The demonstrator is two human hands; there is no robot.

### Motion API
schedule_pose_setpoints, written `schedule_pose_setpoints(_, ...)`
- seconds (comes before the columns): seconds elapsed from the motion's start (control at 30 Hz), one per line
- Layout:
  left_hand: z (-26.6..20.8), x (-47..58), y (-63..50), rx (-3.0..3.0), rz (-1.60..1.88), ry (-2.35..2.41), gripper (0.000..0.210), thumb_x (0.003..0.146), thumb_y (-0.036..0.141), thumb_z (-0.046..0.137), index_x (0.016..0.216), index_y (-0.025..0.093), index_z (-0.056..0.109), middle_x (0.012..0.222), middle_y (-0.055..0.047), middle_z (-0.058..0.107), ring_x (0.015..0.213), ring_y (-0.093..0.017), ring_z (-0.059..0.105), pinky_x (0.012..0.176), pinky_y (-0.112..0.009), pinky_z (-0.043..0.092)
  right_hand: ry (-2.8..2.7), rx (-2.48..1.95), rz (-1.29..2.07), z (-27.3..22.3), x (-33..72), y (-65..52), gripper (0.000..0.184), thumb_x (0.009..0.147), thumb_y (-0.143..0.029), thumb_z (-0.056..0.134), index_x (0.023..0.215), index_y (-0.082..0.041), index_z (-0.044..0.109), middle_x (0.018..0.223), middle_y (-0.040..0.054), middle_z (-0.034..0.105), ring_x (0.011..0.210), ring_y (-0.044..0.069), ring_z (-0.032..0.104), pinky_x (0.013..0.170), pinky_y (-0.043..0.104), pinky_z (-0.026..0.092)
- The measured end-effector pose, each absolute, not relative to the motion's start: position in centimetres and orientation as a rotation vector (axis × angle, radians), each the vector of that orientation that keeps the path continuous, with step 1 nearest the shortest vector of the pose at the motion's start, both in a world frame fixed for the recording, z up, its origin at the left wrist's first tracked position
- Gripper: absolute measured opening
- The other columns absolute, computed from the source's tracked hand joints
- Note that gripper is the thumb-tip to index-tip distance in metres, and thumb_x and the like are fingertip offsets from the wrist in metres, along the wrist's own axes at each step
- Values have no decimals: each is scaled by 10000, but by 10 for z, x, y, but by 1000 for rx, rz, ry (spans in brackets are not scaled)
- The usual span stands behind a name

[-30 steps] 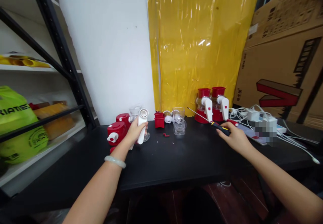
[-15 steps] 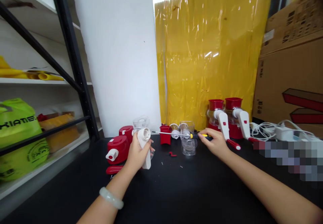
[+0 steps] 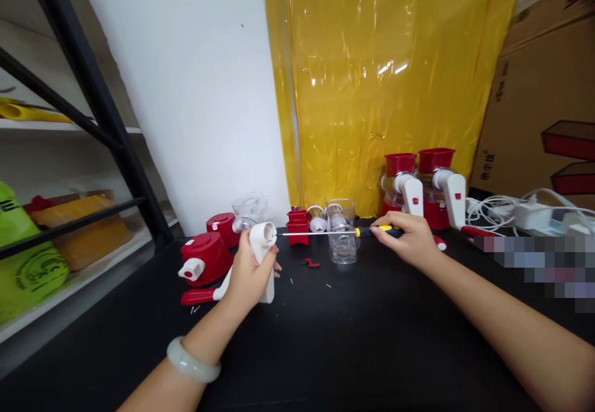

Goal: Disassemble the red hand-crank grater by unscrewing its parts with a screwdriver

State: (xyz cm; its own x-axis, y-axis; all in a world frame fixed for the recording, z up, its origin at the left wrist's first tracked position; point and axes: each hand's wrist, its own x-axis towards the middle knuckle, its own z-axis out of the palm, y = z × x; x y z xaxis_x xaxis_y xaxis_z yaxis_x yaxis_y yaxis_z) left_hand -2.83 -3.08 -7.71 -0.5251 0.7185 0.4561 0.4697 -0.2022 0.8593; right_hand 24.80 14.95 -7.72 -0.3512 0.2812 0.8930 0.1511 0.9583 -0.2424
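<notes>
My left hand (image 3: 248, 272) is wrapped around a white plastic crank arm (image 3: 263, 245), its round hollow end facing right. A screwdriver (image 3: 316, 233) with a black and yellow handle is gripped in my right hand (image 3: 409, 238). It lies level, its tip at the opening of the crank arm's round end; whether it touches a screw inside cannot be made out. Left of my left hand are a red base (image 3: 211, 257) and a crank with a red handle (image 3: 199, 297). On the black table (image 3: 344, 344), a small red part (image 3: 313, 264) and tiny screws (image 3: 328, 285) lie ahead.
A clear plastic housing (image 3: 343, 248), a drum grater (image 3: 317, 220) and a red hopper (image 3: 297, 229) stand at the back. Two assembled rotary graters (image 3: 439, 192) are at the back right, beside white cables (image 3: 488, 214) and a cardboard box (image 3: 525, 102). Shelving (image 3: 134, 207) borders the left.
The screwdriver has come level and its tip has moved closer to the crank arm's round opening. My view has tilted down and shifted a little; both hands keep their grips.
</notes>
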Motion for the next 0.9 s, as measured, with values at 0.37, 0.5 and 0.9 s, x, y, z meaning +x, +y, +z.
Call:
schedule_pose_setpoints(0.37,-81,-28,-31,1451,1784,1837,485,776,312,697,1194,198,480,731,9,643,539,-197,657,517,-314,549,-1955,-464,232,-69,252,143,290,809,-528,680,719,-253,709,715,64,721,655,216,663,662,353,540)
schedule_pose_setpoints(0.5,-82,-28,-30,1489,1731,1902,495,800,320,677,1227,199,458,745,3,641,570,-207,666,546,-327,560,-1947,-457,244,-67,252,142,281,794,-517,698,708,-250,712,713,63,718,652,207,659,664,345,534)
schedule_pose_setpoints(0.9,-82,-16,-37,1569,1684,1819,739,811,304,699,1465,215,365,773,-13,646,641,-229,675,654,-365,578,-1515,-445,1073,-75,243,160,426,866,-611,548,908,-199,647,634,9,583,387,97,403,357,261,352)
